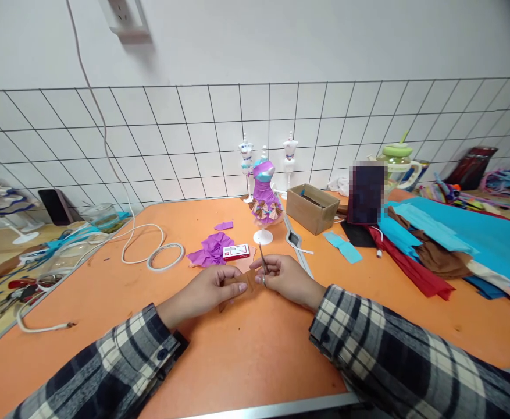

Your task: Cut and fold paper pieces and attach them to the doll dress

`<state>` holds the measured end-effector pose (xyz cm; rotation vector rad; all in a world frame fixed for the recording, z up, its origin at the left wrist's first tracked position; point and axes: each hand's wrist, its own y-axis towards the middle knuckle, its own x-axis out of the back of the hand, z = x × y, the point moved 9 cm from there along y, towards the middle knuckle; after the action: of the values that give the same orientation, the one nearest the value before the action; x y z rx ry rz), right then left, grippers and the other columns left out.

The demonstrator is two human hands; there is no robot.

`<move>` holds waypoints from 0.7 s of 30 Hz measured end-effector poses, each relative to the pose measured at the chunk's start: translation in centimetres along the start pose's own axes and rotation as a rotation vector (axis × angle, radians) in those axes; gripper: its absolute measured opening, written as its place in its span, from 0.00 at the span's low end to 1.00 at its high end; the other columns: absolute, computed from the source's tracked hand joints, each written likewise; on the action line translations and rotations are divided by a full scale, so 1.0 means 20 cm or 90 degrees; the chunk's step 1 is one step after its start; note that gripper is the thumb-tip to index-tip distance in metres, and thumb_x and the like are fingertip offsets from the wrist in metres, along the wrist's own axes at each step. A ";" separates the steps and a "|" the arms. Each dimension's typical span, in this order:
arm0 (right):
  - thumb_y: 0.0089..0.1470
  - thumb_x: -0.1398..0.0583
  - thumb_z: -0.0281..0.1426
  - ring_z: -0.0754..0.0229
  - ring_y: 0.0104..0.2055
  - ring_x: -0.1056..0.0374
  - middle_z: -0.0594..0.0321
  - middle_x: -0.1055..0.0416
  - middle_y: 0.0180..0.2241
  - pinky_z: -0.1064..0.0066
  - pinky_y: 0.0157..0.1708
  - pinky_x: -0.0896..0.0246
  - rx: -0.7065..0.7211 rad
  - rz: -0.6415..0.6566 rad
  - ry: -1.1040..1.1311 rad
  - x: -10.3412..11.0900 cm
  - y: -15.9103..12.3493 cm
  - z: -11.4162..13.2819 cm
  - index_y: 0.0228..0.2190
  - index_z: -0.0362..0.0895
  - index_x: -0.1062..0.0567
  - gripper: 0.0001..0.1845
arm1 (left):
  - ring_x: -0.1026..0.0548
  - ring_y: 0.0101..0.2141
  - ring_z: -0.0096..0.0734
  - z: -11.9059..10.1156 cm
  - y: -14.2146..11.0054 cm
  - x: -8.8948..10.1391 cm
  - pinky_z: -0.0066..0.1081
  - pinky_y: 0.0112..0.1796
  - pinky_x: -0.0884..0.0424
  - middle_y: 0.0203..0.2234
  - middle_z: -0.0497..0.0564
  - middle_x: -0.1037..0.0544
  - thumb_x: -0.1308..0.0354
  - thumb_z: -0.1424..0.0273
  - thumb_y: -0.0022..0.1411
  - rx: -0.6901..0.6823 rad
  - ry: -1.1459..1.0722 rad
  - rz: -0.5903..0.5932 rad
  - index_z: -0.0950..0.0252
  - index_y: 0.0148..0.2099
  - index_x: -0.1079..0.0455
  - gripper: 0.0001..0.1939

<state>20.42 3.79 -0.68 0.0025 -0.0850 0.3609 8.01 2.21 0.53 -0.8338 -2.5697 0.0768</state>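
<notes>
My left hand [213, 294] pinches a small piece of brown crepe paper [249, 280] over the orange table. In my right hand [287, 279] is a pair of small scissors [263, 262], its blades pointing up and away from me, close beside the brown piece. Just beyond my hands stands a mini dress form [263, 192] wearing a purple paper dress with a ruffled skirt. Crumpled purple paper [213, 250] lies left of it, touching a small red-and-white box [236, 251].
A roll of tape [166, 256] and a white cable [128, 238] lie to the left. Behind the dress form, a cardboard box [312, 208] stands right of centre. Blue, brown and red paper [438, 244] covers the right side, near a lidded jug [396, 163]. A phone [54, 206] leans at far left.
</notes>
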 end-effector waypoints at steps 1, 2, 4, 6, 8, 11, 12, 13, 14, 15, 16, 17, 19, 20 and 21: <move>0.45 0.37 0.26 0.64 0.33 0.30 0.64 0.27 0.31 0.72 0.36 0.34 -0.002 -0.018 0.003 0.02 0.00 0.01 0.37 0.40 0.25 0.14 | 0.37 0.18 0.22 0.00 0.00 0.01 0.24 0.20 0.39 0.18 0.42 0.36 0.41 0.51 0.57 0.001 0.009 0.000 0.66 0.29 0.35 0.21; 0.45 0.37 0.26 0.65 0.32 0.30 0.64 0.27 0.30 0.73 0.33 0.35 -0.007 -0.037 -0.001 0.05 0.00 0.01 0.38 0.40 0.25 0.14 | 0.37 0.18 0.22 0.01 0.00 0.02 0.24 0.20 0.40 0.17 0.42 0.36 0.41 0.51 0.57 0.000 0.018 0.001 0.66 0.27 0.36 0.22; 0.46 0.37 0.28 0.65 0.30 0.32 0.64 0.28 0.31 0.76 0.26 0.37 -0.031 -0.059 -0.017 0.08 0.00 0.01 0.39 0.40 0.25 0.15 | 0.37 0.19 0.22 0.01 0.01 0.04 0.23 0.21 0.42 0.16 0.43 0.35 0.41 0.52 0.58 -0.001 0.027 0.000 0.66 0.25 0.37 0.23; 0.48 0.37 0.31 0.64 0.31 0.32 0.61 0.27 0.34 0.78 0.21 0.40 -0.051 -0.071 -0.037 0.10 -0.01 0.01 0.43 0.41 0.26 0.18 | 0.37 0.19 0.22 0.02 0.01 0.06 0.24 0.22 0.42 0.16 0.43 0.34 0.41 0.53 0.58 -0.002 0.010 -0.013 0.67 0.25 0.36 0.22; 0.49 0.36 0.36 0.64 0.31 0.32 0.59 0.26 0.38 0.79 0.18 0.41 -0.046 -0.066 -0.055 0.10 -0.02 0.03 0.46 0.42 0.27 0.21 | 0.34 0.21 0.23 0.03 0.01 0.09 0.24 0.24 0.40 0.18 0.45 0.30 0.40 0.54 0.58 0.004 -0.043 -0.031 0.67 0.28 0.33 0.21; 0.54 0.40 0.45 0.67 0.26 0.34 0.56 0.24 0.39 0.79 0.16 0.44 -0.032 0.060 -0.059 0.02 -0.05 0.05 0.46 0.42 0.25 0.24 | 0.30 0.24 0.26 0.06 0.02 0.14 0.25 0.26 0.36 0.23 0.47 0.25 0.37 0.55 0.55 0.019 -0.136 -0.065 0.67 0.34 0.29 0.19; 0.55 0.42 0.47 0.68 0.24 0.37 0.55 0.24 0.38 0.79 0.15 0.46 -0.041 0.125 -0.058 -0.02 -0.07 0.05 0.44 0.41 0.24 0.25 | 0.29 0.25 0.27 0.06 0.02 0.15 0.26 0.26 0.35 0.25 0.48 0.24 0.35 0.55 0.54 0.020 -0.161 -0.072 0.67 0.35 0.28 0.18; 0.55 0.43 0.49 0.69 0.23 0.39 0.55 0.23 0.36 0.79 0.15 0.48 -0.055 0.189 -0.061 -0.07 -0.09 0.04 0.43 0.40 0.23 0.27 | 0.29 0.25 0.28 0.06 0.01 0.16 0.26 0.27 0.34 0.25 0.48 0.24 0.34 0.56 0.53 0.018 -0.179 -0.078 0.67 0.35 0.28 0.18; 0.55 0.43 0.50 0.69 0.22 0.40 0.55 0.23 0.35 0.79 0.15 0.49 -0.067 0.242 -0.067 -0.10 -0.11 0.03 0.41 0.39 0.23 0.28 | 0.28 0.26 0.28 0.06 0.01 0.16 0.27 0.28 0.34 0.26 0.48 0.24 0.33 0.57 0.52 0.014 -0.192 -0.084 0.67 0.35 0.28 0.18; 0.54 0.42 0.51 0.69 0.22 0.41 0.55 0.23 0.32 0.79 0.16 0.50 -0.077 0.281 -0.075 -0.13 -0.12 0.02 0.41 0.38 0.22 0.29 | 0.28 0.26 0.29 0.06 0.01 0.17 0.27 0.28 0.34 0.26 0.49 0.24 0.33 0.58 0.52 0.010 -0.201 -0.089 0.67 0.35 0.28 0.17; 0.53 0.41 0.51 0.70 0.22 0.43 0.56 0.23 0.30 0.79 0.17 0.50 -0.083 0.313 -0.083 -0.15 -0.14 0.01 0.41 0.37 0.22 0.29 | 0.28 0.27 0.29 0.05 0.01 0.17 0.27 0.28 0.34 0.27 0.49 0.24 0.33 0.59 0.52 0.008 -0.205 -0.094 0.67 0.35 0.28 0.17; 0.52 0.40 0.51 0.70 0.22 0.43 0.57 0.23 0.29 0.79 0.18 0.49 -0.085 0.340 -0.089 -0.16 -0.15 0.01 0.41 0.37 0.22 0.30 | 0.28 0.27 0.29 0.05 0.00 0.17 0.27 0.28 0.34 0.26 0.49 0.24 0.33 0.59 0.53 0.006 -0.206 -0.098 0.67 0.35 0.28 0.16; 0.53 0.40 0.51 0.70 0.22 0.45 0.57 0.23 0.28 0.78 0.20 0.49 -0.080 0.374 -0.095 -0.19 -0.16 0.00 0.43 0.36 0.22 0.31 | 0.29 0.26 0.29 0.04 -0.01 0.15 0.27 0.27 0.35 0.26 0.49 0.25 0.34 0.59 0.54 0.000 -0.204 -0.100 0.67 0.36 0.28 0.16; 0.53 0.41 0.51 0.70 0.21 0.45 0.57 0.23 0.28 0.77 0.20 0.49 -0.080 0.386 -0.096 -0.20 -0.17 0.00 0.43 0.36 0.22 0.31 | 0.29 0.27 0.29 0.03 -0.01 0.14 0.27 0.28 0.34 0.27 0.50 0.24 0.34 0.59 0.54 -0.005 -0.203 -0.096 0.68 0.37 0.28 0.16; 0.53 0.41 0.51 0.69 0.21 0.45 0.57 0.23 0.29 0.77 0.20 0.49 -0.081 0.395 -0.096 -0.20 -0.17 0.00 0.44 0.36 0.23 0.31 | 0.28 0.28 0.30 0.02 -0.01 0.13 0.28 0.29 0.34 0.29 0.51 0.24 0.34 0.59 0.54 -0.012 -0.202 -0.091 0.68 0.37 0.27 0.16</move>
<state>17.84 -0.81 -0.88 -0.1244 -0.2602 0.9746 5.86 3.66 1.24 -0.6891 -2.9229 0.1519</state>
